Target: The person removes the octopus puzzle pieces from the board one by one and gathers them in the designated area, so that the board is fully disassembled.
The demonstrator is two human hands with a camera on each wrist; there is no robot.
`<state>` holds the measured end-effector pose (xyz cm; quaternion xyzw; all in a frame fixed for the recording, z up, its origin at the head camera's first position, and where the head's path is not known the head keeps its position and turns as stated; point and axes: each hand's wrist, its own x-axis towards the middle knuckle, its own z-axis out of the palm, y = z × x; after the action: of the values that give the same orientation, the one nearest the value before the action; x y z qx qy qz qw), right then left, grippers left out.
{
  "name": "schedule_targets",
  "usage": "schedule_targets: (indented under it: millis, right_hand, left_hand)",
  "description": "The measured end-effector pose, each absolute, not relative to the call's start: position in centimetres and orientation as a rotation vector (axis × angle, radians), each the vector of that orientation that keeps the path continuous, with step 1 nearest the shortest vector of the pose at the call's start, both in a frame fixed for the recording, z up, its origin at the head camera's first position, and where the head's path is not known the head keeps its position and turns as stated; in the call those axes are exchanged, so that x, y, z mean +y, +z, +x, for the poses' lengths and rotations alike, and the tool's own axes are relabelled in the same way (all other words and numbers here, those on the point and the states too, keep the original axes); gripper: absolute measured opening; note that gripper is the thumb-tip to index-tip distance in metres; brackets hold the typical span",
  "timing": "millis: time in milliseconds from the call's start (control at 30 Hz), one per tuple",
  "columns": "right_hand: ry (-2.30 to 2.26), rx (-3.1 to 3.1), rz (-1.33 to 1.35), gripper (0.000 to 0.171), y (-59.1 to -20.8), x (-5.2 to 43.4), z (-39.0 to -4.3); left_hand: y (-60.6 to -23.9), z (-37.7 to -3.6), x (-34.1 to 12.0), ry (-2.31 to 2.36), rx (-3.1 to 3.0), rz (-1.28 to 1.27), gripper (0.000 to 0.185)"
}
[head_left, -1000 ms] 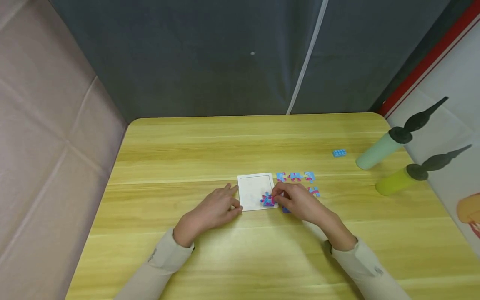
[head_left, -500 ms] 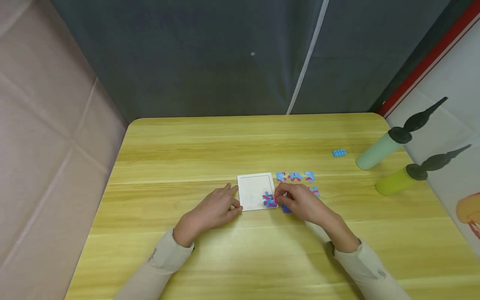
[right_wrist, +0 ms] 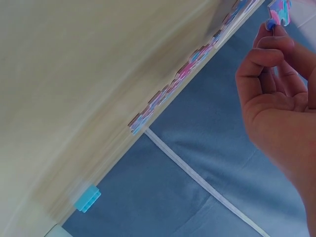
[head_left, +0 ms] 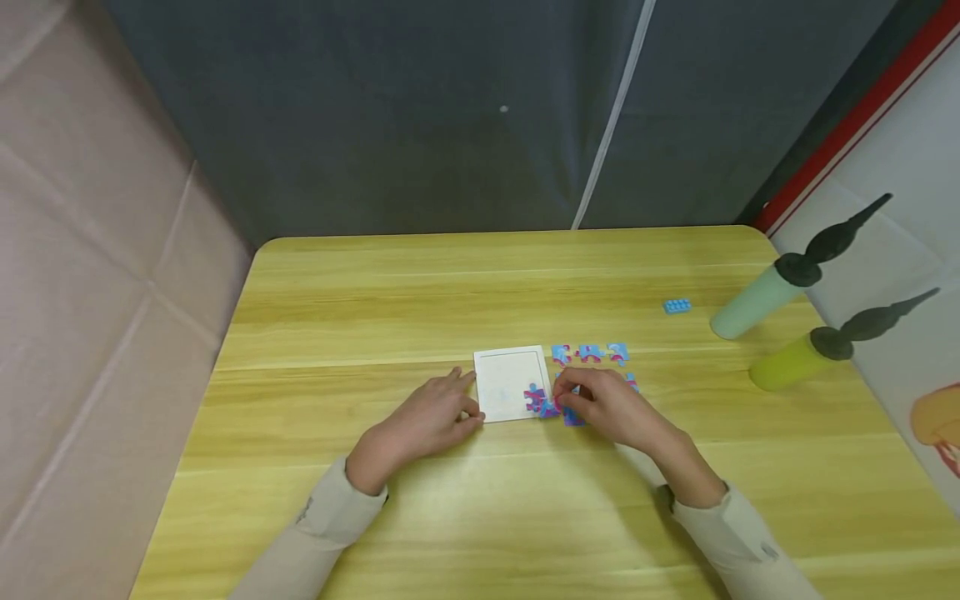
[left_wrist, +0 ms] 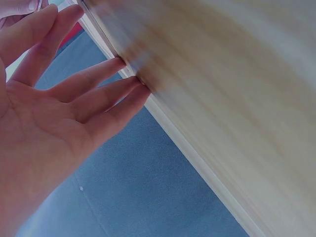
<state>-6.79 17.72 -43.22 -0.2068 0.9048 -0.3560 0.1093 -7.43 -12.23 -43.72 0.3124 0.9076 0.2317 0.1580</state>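
Observation:
A white square puzzle tray (head_left: pixel 506 379) lies on the wooden table. My left hand (head_left: pixel 431 421) rests at its left edge, fingers fairly straight and fingertips touching down in the left wrist view. My right hand (head_left: pixel 603 404) pinches a blue, pink and purple jigsaw piece (right_wrist: pixel 281 11) between thumb and fingertips. This piece is over the tray's lower right corner. Beside it, another jigsaw piece (head_left: pixel 533 397) is on the tray's lower right part. Just right of the tray, a purple-blue piece (head_left: pixel 573 417) shows partly under the right hand.
Several loose jigsaw pieces (head_left: pixel 589 353) lie in a row right of the tray, with others partly hidden by the right hand. A blue toy brick (head_left: pixel 677 307) lies farther back. Mint (head_left: pixel 753 304) and lime (head_left: pixel 787 367) bottles with dark tops stand at the right edge.
My right hand has shifted slightly right with the pinched piece, which now sits over the tray's corner. The piece beside it shows more plainly. My left hand stays still.

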Motion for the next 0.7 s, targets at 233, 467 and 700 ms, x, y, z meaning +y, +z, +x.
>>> schedule_targets:
  millis: [233, 467, 700]
  right_hand:
    - [-1.045, 2.67, -0.596, 0.012, -43.09, 18.06, -6.64]
    - [-1.073, 2.662, -0.603, 0.013, -43.19, 18.33, -6.55]
    - [-1.063, 2.682, -0.612, 0.012, -43.3, 18.73, -6.45]
  left_hand:
    - [-43.62, -7.37, -12.21, 0.67, 2.59, 0.878, 0.022]
    - [-43.65, -7.37, -12.2, 0.673, 2.587, 0.873, 0.023]
    - [-43.7, -7.38, -12.18, 0.673, 2.59, 0.871, 0.023]
